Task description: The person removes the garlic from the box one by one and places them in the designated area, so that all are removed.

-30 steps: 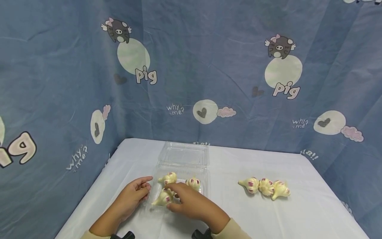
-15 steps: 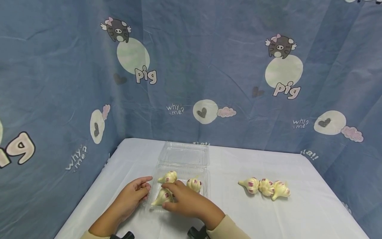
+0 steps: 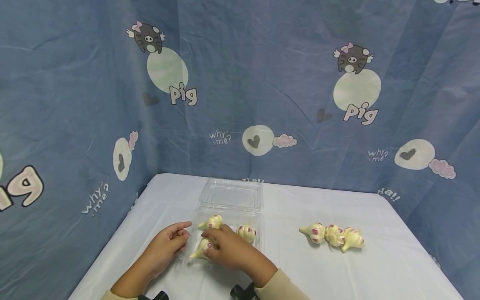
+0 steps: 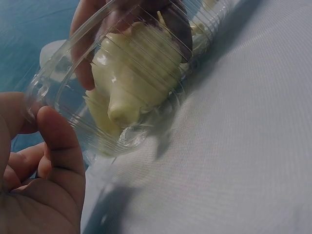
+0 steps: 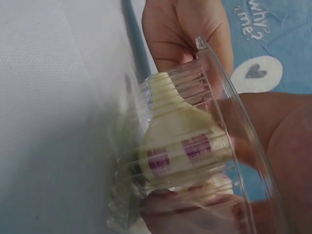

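Note:
A clear plastic clamshell box (image 3: 229,215) lies open on the table, its lid folded back. My left hand (image 3: 165,245) is at the box's left side; in the left wrist view its thumb and index finger pinch the rim. Reaching into the box, my right hand (image 3: 231,250) holds the near-left garlic bulb (image 3: 201,249) between thumb and fingers. The purple-marked side of this bulb (image 5: 180,139) shows through the ribbed wall. A second garlic bulb (image 3: 215,221) sits behind the fingers, and a third garlic bulb (image 3: 246,233) is at the right. My right hand hides the box's middle.
Three more garlic bulbs (image 3: 335,236) lie in a touching row on the white tablecloth (image 3: 300,275), right of the box. The transparent lid (image 3: 232,195) stretches toward the back edge. A blue printed curtain (image 3: 262,83) hangs behind and at both sides.
My right hand has shifted slightly left and closed more around the near-left bulb, which moved a little left. The right-hand bulb in the box has slid rightward. My left hand stays put.

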The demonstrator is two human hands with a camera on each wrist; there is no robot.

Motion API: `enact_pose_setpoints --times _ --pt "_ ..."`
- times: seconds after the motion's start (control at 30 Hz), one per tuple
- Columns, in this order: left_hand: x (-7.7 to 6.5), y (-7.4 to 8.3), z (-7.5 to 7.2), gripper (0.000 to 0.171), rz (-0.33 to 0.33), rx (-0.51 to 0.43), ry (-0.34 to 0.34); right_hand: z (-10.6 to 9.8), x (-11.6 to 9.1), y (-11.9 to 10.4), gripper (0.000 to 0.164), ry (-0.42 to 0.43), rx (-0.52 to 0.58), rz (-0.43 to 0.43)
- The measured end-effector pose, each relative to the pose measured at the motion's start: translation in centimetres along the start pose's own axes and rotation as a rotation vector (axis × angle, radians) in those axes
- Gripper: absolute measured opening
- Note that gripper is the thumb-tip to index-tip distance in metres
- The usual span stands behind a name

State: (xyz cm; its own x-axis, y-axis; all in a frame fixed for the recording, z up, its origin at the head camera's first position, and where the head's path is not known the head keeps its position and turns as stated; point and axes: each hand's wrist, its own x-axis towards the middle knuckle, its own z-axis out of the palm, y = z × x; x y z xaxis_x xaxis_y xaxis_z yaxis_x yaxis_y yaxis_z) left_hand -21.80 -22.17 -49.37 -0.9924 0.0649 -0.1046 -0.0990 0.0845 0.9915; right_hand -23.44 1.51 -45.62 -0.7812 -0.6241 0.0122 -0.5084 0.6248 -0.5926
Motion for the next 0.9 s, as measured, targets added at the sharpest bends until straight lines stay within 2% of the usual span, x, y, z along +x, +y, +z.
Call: enact_pose_setpoints --times 0.4,0.67,0.9 --pt "-0.14 0.19 -0.08 0.052 -0.010 0.006 0.004 0.43 0.51 0.20 0.044 0.027 0.122 0.061" --pt "-0.14 -0.29 -0.11 0.055 -0.020 -0.011 -0.002 0.17 0.12 0.16 0.043 0.065 0.151 0.054" --pt "-0.01 -0.18 -0.06 0.054 0.004 0.004 0.011 -0.45 -0.06 0.11 0.046 0.103 0.180 0.013"
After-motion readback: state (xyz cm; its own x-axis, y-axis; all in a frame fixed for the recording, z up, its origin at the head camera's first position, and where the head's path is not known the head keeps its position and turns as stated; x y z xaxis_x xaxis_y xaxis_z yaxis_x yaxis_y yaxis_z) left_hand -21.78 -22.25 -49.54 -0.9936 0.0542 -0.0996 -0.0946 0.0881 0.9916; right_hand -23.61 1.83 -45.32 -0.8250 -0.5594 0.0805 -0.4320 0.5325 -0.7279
